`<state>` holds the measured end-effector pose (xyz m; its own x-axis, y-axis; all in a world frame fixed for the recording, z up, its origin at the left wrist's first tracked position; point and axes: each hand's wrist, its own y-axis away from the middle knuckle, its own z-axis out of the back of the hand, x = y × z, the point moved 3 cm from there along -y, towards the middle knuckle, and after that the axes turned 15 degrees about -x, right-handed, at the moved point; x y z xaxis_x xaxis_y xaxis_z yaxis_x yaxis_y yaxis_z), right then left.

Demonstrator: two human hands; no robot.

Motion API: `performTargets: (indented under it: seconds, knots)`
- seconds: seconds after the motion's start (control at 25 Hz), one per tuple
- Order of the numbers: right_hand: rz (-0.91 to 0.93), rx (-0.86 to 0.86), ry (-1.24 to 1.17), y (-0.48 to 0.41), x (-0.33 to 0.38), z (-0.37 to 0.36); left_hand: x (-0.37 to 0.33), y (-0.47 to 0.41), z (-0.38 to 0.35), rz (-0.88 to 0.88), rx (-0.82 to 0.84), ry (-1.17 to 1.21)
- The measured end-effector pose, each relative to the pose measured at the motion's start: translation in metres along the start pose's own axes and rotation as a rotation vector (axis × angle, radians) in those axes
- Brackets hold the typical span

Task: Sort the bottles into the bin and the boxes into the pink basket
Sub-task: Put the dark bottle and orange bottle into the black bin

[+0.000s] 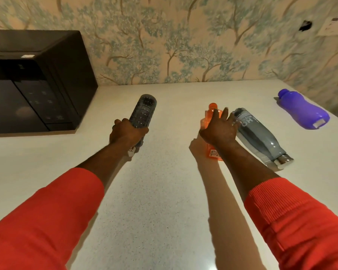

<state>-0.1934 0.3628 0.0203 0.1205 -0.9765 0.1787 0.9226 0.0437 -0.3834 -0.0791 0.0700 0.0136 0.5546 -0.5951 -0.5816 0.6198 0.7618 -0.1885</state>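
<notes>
progress: early, by my read. Four bottles in view, none binned: dark bottle (143, 111), orange bottle (213, 114), grey bottle (261, 139), purple bottle (302, 110).
left to do: all four bottles go to the bin. Boxes go to the pink basket, but no boxes are in view, so can't say if that half is started.
containers: bin not in view, pink basket not in view, contents of both unknown.
microwave (27, 84): black, back left corner of the counter (164, 191), against the patterned wall.
left hand (127, 136): fingers curled tight round the cap end of the dark bottle.
dark bottle: ribbed, see-through, looks empty. Left of centre, base pointing at the back edge. Lifted or resting, can't tell.
right hand (218, 131): fingers spread and fairly straight, laid over the orange bottle, outer fingers touching the grey bottle's base. Not closed round anything.
orange bottle: lying right of centre, cap toward the back edge, label at the near end, mostly under the hand.
grey bottle: lying just beside the orange one on its right, steel cap toward the near edge.
purple bottle: lying alone near the right edge, well apart from the rest, cap toward the back edge.
next: probably the right hand closes on the orange bottle.
</notes>
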Motion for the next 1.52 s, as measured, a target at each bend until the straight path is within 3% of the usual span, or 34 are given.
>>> performTargets:
  seconds: [0.2, 0.4, 0.68, 0.96, 1.52]
  knots:
    - [-0.163, 0.086, -0.151, 0.014, -0.029, 0.002, -0.012, 0.022, -0.01, -0.05, 0.031, 0.006]
    - [-0.185, -0.036, -0.247, 0.047, -0.046, 0.021, -0.02, 0.058, 0.0, -0.089, 0.033, 0.032]
    - [-0.173, -0.12, -0.573, 0.112, -0.078, 0.073, -0.035, 0.146, 0.027, -0.102, 0.044, 0.154]
    - [-0.108, -0.224, -0.656, 0.206, -0.142, 0.126, -0.052, 0.29, 0.053, -0.092, 0.06, 0.304]
    - [-0.148, -0.235, -0.623, 0.399, -0.292, 0.192, -0.053, 0.539, 0.086, -0.124, 0.157, 0.505]
